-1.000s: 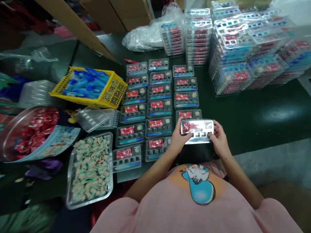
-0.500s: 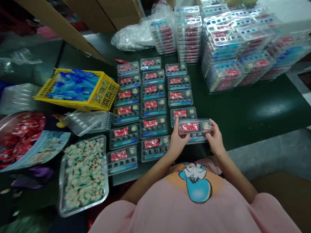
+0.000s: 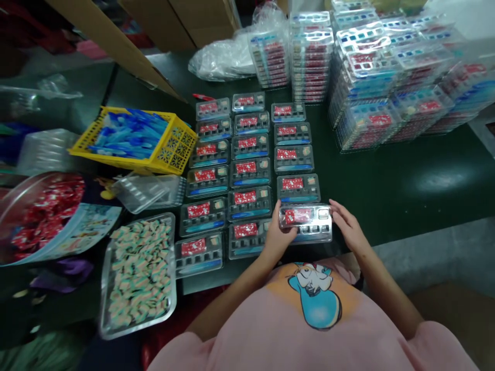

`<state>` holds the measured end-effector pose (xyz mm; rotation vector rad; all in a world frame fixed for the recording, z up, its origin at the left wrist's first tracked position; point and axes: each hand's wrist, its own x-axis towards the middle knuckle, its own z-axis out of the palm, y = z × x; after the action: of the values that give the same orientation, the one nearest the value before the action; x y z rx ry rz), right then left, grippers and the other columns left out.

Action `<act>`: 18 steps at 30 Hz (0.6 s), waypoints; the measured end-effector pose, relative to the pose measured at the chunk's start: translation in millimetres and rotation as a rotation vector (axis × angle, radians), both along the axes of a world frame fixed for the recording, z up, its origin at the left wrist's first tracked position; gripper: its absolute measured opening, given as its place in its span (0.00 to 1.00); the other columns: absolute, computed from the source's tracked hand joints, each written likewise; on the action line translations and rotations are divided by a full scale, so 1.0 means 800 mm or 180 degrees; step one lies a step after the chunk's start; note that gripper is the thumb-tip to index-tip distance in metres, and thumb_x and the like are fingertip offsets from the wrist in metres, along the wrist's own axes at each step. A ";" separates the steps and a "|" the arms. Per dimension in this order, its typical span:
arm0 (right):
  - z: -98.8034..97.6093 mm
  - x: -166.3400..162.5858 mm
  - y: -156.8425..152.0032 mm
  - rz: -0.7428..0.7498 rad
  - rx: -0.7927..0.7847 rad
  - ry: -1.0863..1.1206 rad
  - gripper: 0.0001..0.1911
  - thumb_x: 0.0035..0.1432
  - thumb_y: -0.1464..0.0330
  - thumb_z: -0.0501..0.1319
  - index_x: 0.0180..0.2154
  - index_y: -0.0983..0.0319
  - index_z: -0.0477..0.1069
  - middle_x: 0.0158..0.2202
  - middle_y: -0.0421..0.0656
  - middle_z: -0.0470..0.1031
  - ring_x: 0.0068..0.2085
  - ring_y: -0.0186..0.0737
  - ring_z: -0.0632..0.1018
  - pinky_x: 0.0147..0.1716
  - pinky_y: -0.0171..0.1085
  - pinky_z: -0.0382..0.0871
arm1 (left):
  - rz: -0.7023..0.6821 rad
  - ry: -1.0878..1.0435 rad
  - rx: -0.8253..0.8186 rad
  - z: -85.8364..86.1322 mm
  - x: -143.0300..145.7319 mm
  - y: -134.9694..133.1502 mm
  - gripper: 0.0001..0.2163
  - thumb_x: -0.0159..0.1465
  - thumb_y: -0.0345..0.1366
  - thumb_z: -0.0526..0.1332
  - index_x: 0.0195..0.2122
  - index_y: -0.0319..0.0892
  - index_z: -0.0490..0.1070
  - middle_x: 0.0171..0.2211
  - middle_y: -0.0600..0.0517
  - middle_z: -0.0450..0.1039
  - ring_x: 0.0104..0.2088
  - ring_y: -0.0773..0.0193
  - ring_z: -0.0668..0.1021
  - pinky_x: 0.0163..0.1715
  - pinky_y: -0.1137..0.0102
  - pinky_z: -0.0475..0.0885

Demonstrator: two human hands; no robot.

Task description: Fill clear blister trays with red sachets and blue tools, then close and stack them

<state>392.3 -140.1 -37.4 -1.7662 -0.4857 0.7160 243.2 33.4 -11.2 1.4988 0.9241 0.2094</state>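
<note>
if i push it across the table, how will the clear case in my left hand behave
The clear case looks thin-walled, so it may flex slightly. Its glossy surface could be slippery and slide easily. Its flat, broad shape suggests rolling is unlikely.

Left hand has the left end of a clear pack, glare flashing off its top! Right hand is right at the other end, contact too close to call. On the green table, 16 more packs line up in 3 columns: 6, 6 and 4! Out left, a yellow basket brims with blue pens; far right, stacks tower!
</note>
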 end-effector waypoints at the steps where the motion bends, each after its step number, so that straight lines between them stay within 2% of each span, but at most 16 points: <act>1: 0.000 0.008 0.005 0.0069 -0.0123 -0.0451 0.23 0.66 0.60 0.55 0.61 0.57 0.66 0.56 0.48 0.73 0.56 0.47 0.74 0.55 0.48 0.68 | 0.0004 0.0015 -0.0025 0.001 -0.006 0.002 0.43 0.53 0.32 0.65 0.69 0.41 0.48 0.57 0.42 0.69 0.49 0.56 0.77 0.51 0.62 0.72; 4: -0.005 0.033 0.035 0.0488 -0.0409 -0.1855 0.19 0.65 0.64 0.56 0.56 0.58 0.71 0.58 0.49 0.72 0.60 0.49 0.69 0.59 0.51 0.62 | 0.0035 0.0038 -0.0135 0.004 -0.022 0.007 0.43 0.54 0.33 0.65 0.70 0.40 0.47 0.54 0.43 0.71 0.44 0.59 0.79 0.48 0.62 0.73; 7: -0.018 0.047 0.074 0.1247 -0.0599 -0.2517 0.18 0.67 0.68 0.53 0.55 0.56 0.72 0.60 0.46 0.71 0.63 0.49 0.65 0.57 0.51 0.61 | 0.0193 0.0067 -0.0234 0.006 -0.033 0.013 0.43 0.54 0.34 0.65 0.70 0.41 0.46 0.54 0.43 0.71 0.42 0.59 0.79 0.46 0.63 0.75; 10: -0.031 0.051 0.101 0.1690 -0.0799 -0.2718 0.17 0.68 0.69 0.53 0.54 0.54 0.72 0.57 0.44 0.73 0.60 0.49 0.66 0.53 0.50 0.60 | 0.0404 0.0047 -0.0209 0.006 -0.041 0.019 0.44 0.54 0.33 0.66 0.70 0.44 0.47 0.60 0.42 0.66 0.44 0.59 0.78 0.46 0.64 0.74; 12: -0.035 0.052 0.107 0.1808 -0.0848 -0.2744 0.18 0.68 0.69 0.52 0.55 0.54 0.72 0.54 0.45 0.76 0.56 0.50 0.67 0.51 0.50 0.59 | 0.0477 0.0008 -0.0202 0.004 -0.044 0.022 0.44 0.54 0.33 0.66 0.70 0.45 0.46 0.59 0.42 0.66 0.45 0.59 0.78 0.46 0.65 0.74; 15: -0.034 0.055 0.102 0.1874 -0.0836 -0.2739 0.19 0.69 0.69 0.50 0.56 0.55 0.72 0.53 0.47 0.76 0.53 0.51 0.68 0.49 0.49 0.58 | 0.0563 -0.0088 -0.0240 -0.001 -0.042 0.028 0.45 0.54 0.33 0.66 0.71 0.45 0.44 0.56 0.42 0.70 0.41 0.61 0.79 0.43 0.66 0.75; 18: -0.030 0.061 0.083 0.1834 -0.0884 -0.2756 0.18 0.68 0.68 0.51 0.54 0.55 0.73 0.52 0.47 0.77 0.52 0.51 0.68 0.48 0.49 0.58 | 0.0586 -0.0215 -0.0173 -0.006 -0.024 0.035 0.45 0.53 0.33 0.67 0.70 0.45 0.45 0.54 0.44 0.71 0.41 0.63 0.78 0.44 0.68 0.74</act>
<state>441.5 -73.6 -61.6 -2.1802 -1.5855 0.3649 223.8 61.2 -15.7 1.3491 1.0060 0.3637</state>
